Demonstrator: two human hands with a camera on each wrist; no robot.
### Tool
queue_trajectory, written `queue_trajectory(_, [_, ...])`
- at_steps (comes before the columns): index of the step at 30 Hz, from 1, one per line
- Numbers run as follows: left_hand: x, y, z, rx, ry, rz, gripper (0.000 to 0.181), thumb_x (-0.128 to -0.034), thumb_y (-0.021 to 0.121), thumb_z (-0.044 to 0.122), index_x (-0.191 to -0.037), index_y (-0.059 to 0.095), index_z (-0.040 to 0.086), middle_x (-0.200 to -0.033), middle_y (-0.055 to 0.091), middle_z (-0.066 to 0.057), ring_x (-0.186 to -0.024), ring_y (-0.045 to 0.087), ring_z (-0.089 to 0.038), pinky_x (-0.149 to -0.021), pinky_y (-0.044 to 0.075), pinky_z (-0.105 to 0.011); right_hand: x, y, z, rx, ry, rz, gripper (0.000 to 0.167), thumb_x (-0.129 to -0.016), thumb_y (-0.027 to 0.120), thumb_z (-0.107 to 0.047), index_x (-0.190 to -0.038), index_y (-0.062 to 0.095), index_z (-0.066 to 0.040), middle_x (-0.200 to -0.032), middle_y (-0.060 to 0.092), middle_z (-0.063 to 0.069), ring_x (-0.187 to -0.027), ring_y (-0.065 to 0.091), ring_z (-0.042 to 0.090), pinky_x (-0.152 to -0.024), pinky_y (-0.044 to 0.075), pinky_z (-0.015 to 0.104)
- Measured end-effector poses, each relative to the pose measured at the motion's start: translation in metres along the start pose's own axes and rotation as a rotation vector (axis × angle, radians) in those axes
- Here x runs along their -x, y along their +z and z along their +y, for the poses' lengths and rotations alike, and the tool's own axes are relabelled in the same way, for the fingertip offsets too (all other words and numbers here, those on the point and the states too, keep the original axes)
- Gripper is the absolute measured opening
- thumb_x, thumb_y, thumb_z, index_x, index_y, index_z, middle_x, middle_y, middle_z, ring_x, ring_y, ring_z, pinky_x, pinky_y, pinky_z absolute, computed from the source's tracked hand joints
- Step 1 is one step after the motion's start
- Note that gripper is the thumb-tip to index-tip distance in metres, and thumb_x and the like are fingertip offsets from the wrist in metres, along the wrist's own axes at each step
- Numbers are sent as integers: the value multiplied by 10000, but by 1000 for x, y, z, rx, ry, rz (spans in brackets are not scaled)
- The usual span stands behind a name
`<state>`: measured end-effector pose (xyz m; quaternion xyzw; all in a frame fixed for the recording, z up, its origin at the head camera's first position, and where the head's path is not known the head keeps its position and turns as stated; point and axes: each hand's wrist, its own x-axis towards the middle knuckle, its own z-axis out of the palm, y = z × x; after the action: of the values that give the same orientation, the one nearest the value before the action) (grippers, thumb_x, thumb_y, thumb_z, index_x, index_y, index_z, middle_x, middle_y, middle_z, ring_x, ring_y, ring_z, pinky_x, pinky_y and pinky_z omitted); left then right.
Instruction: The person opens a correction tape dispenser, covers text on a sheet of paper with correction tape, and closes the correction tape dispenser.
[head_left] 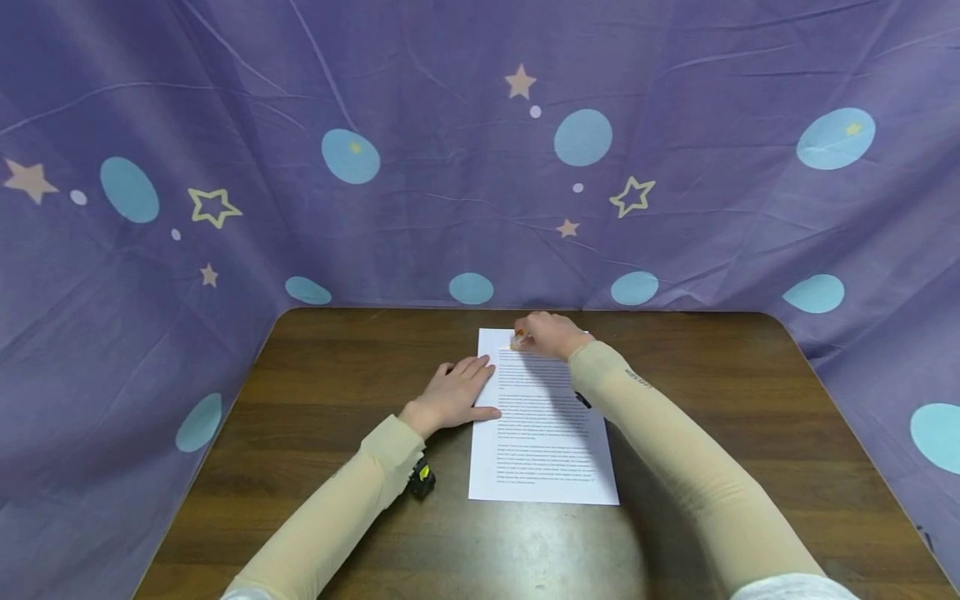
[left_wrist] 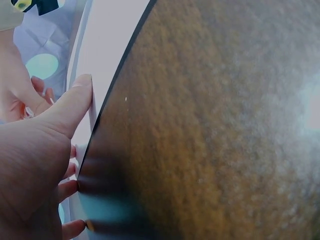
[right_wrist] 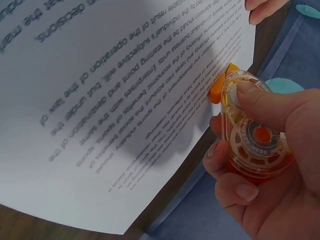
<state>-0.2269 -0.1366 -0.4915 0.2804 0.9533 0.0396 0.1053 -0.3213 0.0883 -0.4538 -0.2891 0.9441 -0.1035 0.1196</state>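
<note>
A correction tape dispenser [right_wrist: 257, 137] with a clear body, an orange hub and an orange tip sits in my right hand [head_left: 553, 333], pinched between thumb and curled fingers. Its tip meets the printed sheet of paper [head_left: 551, 450] near the top lines of text, toward the left side. My left hand [head_left: 452, 396] lies with spread, straight fingers on the sheet's left edge. In the left wrist view the thumb [left_wrist: 75, 102] rests on the white margin, while the other fingertips are at the paper's edge and partly hidden.
The sheet lies on a brown wooden table [head_left: 337, 375] with rounded far corners. A purple curtain [head_left: 450, 250] with stars and blue ovals hangs behind and beside it. A small black device [head_left: 422, 479] is strapped at the left wrist.
</note>
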Motion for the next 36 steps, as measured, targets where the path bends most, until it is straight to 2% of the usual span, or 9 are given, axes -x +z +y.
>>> queue_trajectory(4, [-1,2,-1,5,4,3,885,-983,602,634,-1618,366,64,-1696,297,-135,-1547,290,-327,-1163,302,-597,3,0,4,-4,12,-10,249,-1000,733,-238,-1218,736,-119,-1163,735,44,-1088,692,237,-939,560,425])
queue_trajectory(13, [-4,6,-4,-1,-6,-5,898,-985,580,656,-1632,340,81,-1707,272,-120,-1557,271,-310,-1177,286,-591,8,1,17,34,2,24,157,-996,739,-232,-1132,760,-156,-1092,743,26,-1019,695,234,-887,573,452])
queue_trajectory(17, [-2,4,-3,-15,-11,-20,906,-989,552,677,-1642,321,95,-1716,251,-105,-1565,258,-292,-1185,284,-577,11,0,21,44,13,24,173,-988,750,-242,-1145,760,-170,-1112,743,16,-1035,696,230,-883,576,458])
queue_trajectory(25, [0,-1,-1,2,-6,-15,897,-985,582,655,-1632,342,82,-1710,267,-116,-1559,267,-302,-1177,285,-584,21,-4,28,48,25,18,169,-995,740,-245,-1144,756,-166,-1107,746,34,-1019,701,251,-858,580,482])
queue_trajectory(30, [-4,4,-4,7,-5,-23,915,-986,560,673,-1644,313,87,-1720,237,-111,-1568,245,-298,-1185,271,-581,26,-4,35,58,28,21,160,-997,738,-245,-1144,758,-185,-1117,749,29,-1032,701,252,-872,577,493])
queue_trajectory(36, [-6,11,-7,37,6,-1,925,-975,584,669,-1637,327,75,-1715,248,-121,-1563,255,-307,-1176,274,-595,32,-5,40,44,37,15,170,-1001,730,-214,-1164,765,-182,-1154,748,35,-1058,701,256,-885,574,501])
